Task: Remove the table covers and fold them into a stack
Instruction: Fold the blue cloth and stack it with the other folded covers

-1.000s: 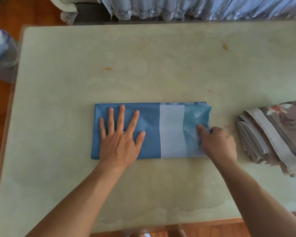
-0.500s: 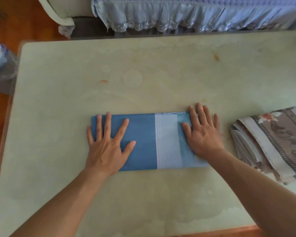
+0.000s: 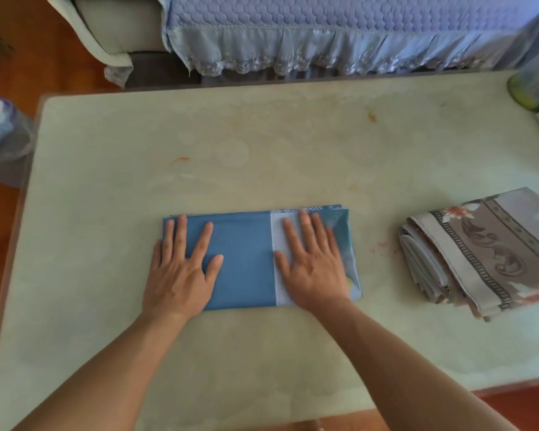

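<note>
A folded blue table cover [image 3: 246, 259] with a white stripe and a lighter patterned end lies flat on the pale green table [image 3: 262, 144]. My left hand [image 3: 181, 269] presses flat on its left part, fingers spread and straight. My right hand [image 3: 311, 262] presses flat on the white stripe and right part, fingers straight. A second folded cover [image 3: 486, 253], grey-brown with a floral and scroll border, lies to the right, apart from the blue one.
A sofa with a quilted lilac lace-edged cover [image 3: 324, 32] stands beyond the table's far edge. A plastic bag [image 3: 0, 135] sits on the wooden floor at left. A greenish container [image 3: 532, 82] stands at the table's far right corner.
My right hand went from pinching the cover's right end to lying flat, then slid left toward the white stripe. My left hand stayed pressed on the left part. The view tilted up.
</note>
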The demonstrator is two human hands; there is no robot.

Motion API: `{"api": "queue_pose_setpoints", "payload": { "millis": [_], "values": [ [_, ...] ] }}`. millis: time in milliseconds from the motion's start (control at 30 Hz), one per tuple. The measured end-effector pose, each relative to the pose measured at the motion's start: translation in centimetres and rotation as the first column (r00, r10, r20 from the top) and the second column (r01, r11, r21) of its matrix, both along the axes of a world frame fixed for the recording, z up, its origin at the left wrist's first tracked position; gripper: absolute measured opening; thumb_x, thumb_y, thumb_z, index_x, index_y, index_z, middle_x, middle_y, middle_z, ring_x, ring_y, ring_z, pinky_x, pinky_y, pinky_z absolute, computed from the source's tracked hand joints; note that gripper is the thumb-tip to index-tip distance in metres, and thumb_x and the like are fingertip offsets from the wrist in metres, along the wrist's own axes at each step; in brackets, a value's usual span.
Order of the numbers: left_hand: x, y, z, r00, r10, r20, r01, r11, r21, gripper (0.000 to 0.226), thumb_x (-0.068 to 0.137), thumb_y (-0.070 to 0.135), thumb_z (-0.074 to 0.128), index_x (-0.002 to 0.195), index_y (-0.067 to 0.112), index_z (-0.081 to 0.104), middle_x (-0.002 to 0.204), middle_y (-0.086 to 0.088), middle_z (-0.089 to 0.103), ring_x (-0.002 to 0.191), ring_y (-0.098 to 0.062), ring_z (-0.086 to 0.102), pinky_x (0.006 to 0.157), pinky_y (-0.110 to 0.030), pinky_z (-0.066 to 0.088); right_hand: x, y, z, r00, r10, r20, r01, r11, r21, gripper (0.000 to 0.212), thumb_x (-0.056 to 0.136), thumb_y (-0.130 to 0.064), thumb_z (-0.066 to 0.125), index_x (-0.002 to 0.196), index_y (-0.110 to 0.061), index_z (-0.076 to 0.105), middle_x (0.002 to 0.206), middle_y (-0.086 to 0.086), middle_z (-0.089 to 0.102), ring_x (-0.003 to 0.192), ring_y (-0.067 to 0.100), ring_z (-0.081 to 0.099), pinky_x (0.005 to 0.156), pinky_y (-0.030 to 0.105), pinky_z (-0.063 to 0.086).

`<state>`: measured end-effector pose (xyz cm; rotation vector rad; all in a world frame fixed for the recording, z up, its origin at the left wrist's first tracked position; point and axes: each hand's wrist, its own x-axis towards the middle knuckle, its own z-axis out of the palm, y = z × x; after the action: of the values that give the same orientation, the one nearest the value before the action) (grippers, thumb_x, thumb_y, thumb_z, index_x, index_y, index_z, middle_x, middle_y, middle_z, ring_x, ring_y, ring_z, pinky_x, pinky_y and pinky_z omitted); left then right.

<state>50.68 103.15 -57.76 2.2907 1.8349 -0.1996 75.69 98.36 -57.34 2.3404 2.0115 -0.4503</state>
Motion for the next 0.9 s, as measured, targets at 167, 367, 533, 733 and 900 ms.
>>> {"api": "queue_pose_setpoints", "payload": {
  "millis": [167, 367, 533, 733, 900],
  "values": [
    [2.4, -2.2, 3.2, 0.811, 0.563, 0.156, -0.546, 0.826, -0.142, 0.075, 0.096, 0.051, 0.056, 0.158, 0.019, 0.026, 0.149, -0.024, 0.034, 0.129, -0.045, 0.038, 0.097, -0.059, 0.041, 2.4, -1.0, 1.2, 0.912, -0.410, 0.008, 0.405, 0.899, -0.168, 0.074, 0.098, -0.066, 0.020, 0.160, -0.034, -0.004, 0.168, 0.000, -0.011, 0.153, 0.032, -0.010, 0.124, 0.050, -0.001],
    [-0.4, 3.5, 5.6, 0.527, 0.808, 0.262, -0.652, 0.583, -0.485, 0.061, 0.108, 0.048, 0.030, 0.139, -0.002, 0.046, 0.139, -0.026, 0.053, 0.124, -0.041, 0.052, 0.098, -0.042, 0.040, 2.2, 0.1, 3.6, 0.736, -0.664, -0.130, 0.652, 0.747, -0.129, 0.069, 0.096, -0.046, 0.048, 0.151, -0.013, 0.025, 0.149, 0.019, 0.028, 0.137, 0.040, 0.031, 0.107, 0.049, 0.034],
    [-1.2, -0.2, 7.8, 0.592, 0.699, 0.401, -0.577, 0.715, -0.395, 0.060, 0.109, 0.045, 0.026, 0.115, -0.005, 0.060, 0.122, -0.030, 0.062, 0.113, -0.044, 0.058, 0.087, -0.042, 0.042, 5.2, -0.7, 4.9, 0.641, -0.713, -0.285, 0.680, 0.699, -0.220, 0.049, 0.100, -0.045, 0.047, 0.113, 0.001, 0.059, 0.118, 0.027, 0.061, 0.112, 0.042, 0.057, 0.084, 0.041, 0.041],
    [-3.7, -9.6, 5.4, 0.731, 0.590, 0.343, -0.583, 0.801, -0.136, 0.031, 0.104, 0.033, 0.046, 0.112, 0.003, 0.053, 0.109, -0.030, 0.061, 0.100, -0.049, 0.060, 0.079, -0.050, 0.048, 2.7, -8.0, 5.1, 0.680, -0.693, -0.239, 0.671, 0.720, -0.177, 0.035, 0.101, -0.045, 0.043, 0.098, -0.011, 0.052, 0.101, 0.016, 0.060, 0.090, 0.036, 0.053, 0.074, 0.041, 0.039],
    [-1.0, -12.2, 3.0, 0.994, -0.034, 0.102, 0.023, 0.994, 0.102, 0.064, 0.099, 0.044, 0.046, 0.157, 0.019, 0.036, 0.163, -0.021, 0.026, 0.150, -0.044, 0.022, 0.121, -0.056, 0.020, -0.8, -9.5, 3.9, 0.957, -0.290, 0.016, 0.283, 0.944, 0.171, 0.054, 0.097, -0.023, 0.050, 0.149, -0.015, 0.037, 0.153, 0.016, 0.031, 0.138, 0.039, 0.030, 0.110, 0.051, 0.031]
  ]
}}
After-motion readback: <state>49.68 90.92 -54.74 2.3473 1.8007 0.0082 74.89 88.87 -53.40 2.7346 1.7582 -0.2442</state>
